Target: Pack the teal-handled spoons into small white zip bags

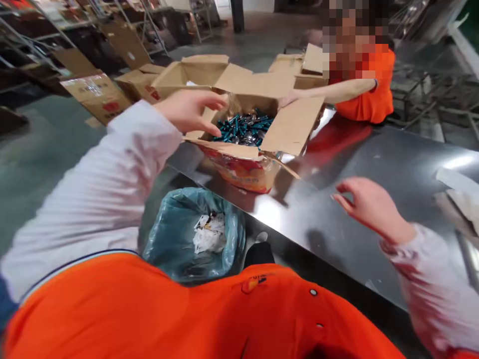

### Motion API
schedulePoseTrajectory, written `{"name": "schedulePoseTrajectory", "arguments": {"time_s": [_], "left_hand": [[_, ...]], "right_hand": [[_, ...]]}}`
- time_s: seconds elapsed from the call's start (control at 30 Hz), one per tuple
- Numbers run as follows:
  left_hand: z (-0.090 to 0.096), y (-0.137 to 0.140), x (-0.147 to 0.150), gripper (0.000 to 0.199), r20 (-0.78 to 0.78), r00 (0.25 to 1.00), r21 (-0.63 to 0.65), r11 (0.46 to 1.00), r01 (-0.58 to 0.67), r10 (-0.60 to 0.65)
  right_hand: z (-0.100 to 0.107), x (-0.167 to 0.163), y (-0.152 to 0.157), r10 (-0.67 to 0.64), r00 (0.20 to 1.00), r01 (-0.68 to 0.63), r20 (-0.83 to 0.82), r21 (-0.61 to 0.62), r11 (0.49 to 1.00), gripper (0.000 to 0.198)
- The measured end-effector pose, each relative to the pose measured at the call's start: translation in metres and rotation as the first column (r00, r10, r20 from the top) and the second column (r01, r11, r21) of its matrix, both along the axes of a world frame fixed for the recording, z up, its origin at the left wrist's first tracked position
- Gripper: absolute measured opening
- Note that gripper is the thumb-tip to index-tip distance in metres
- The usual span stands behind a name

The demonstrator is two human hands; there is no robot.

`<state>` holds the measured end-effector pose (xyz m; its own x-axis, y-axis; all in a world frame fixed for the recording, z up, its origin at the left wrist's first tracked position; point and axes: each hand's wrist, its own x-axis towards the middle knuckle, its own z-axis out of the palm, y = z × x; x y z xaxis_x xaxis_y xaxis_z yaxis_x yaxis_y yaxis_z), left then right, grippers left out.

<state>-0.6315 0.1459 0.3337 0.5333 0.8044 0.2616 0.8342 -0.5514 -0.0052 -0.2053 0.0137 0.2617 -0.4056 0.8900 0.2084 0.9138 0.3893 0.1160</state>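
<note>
An open cardboard box (239,172) stands on the metal table, filled with many teal-handled, shiny metal pieces (245,128) that look like spoons. Over the box's near left edge is my left hand (192,110), thumb and fingers apart, with nothing seen in it. I cannot tell whether it touches a flap. My right hand (370,204) hovers above the bare metal to the right, its fingers loosely curved and the thumb apart from them. No object shows in that hand. Across the table, a co-worker's hand (290,98) rests at the box's far right flap.
Below the metal table's (337,164) edge stands a bin with a teal plastic liner (164,239), holding white scraps (211,237). More cardboard boxes (170,77) stand behind. A co-worker in orange (368,99) leans at the far side. Pale sheets (462,199) lie at the right edge.
</note>
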Motion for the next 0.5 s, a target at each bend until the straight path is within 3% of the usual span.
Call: {"name": "schedulePoseTrajectory", "arguments": {"time_s": [0.07, 0.13, 0.17, 0.23, 0.33, 0.4, 0.5], "left_hand": [[-0.002, 0.051, 0.016, 0.087, -0.208, 0.976, -0.239, 0.965, -0.111, 0.061], [-0.027, 0.081, 0.03, 0.083, -0.26, 0.965, -0.438, 0.886, -0.154, 0.039], [-0.044, 0.087, 0.037, 0.076, -0.238, 0.971, -0.526, 0.84, -0.129, 0.0], [-0.079, 0.084, 0.047, 0.061, -0.149, 0.986, -0.619, 0.785, -0.03, -0.08], [-0.121, 0.056, 0.053, 0.053, -0.137, 0.988, -0.488, 0.873, -0.008, -0.067], [-0.139, 0.036, 0.052, 0.047, -0.203, 0.979, -0.341, 0.937, -0.082, 0.012], [-0.156, 0.014, 0.049, 0.042, -0.21, 0.971, -0.2, 0.968, -0.154, 0.112]], "right_hand": [[0.023, -0.058, 0.065, 0.123, 0.988, -0.124, -0.094, -0.012, 0.992, 0.03], [0.035, -0.124, 0.132, 0.347, 0.932, -0.358, -0.108, -0.121, 0.926, 0.04], [0.036, -0.152, 0.162, 0.398, 0.917, -0.396, -0.035, -0.222, 0.891, 0.046], [0.024, -0.19, 0.212, 0.429, 0.894, -0.347, 0.128, -0.411, 0.843, 0.055], [-0.011, -0.191, 0.249, 0.47, 0.856, -0.316, 0.215, -0.501, 0.806, 0.065], [-0.029, -0.17, 0.253, 0.515, 0.831, -0.37, 0.21, -0.482, 0.794, 0.07], [-0.034, -0.142, 0.246, 0.543, 0.812, -0.421, 0.213, -0.43, 0.798, 0.076]]}}
